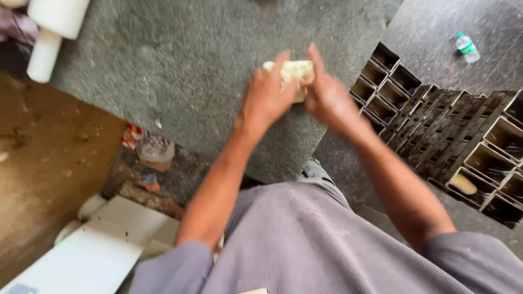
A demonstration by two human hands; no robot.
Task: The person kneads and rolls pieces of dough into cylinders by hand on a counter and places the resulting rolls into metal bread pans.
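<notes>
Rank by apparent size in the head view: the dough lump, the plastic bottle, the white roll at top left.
1. White roll, cut off by the frame edge
2. Dough lump, partly covered by both hands
3. Plastic bottle, farther away, so its rank is unsure

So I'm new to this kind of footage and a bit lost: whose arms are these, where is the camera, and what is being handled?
The one picture comes from a camera worn on a person's head, looking down, so the arms are that person's own. The left hand and right hand press together a pale lump of dough over a grey stone worktop. To the right stand dark metal baking tins in rows; one holds a pale piece. Beyond them lies a plastic water bottle. A white roll sits top left, and a small container lies on the floor below.
</notes>
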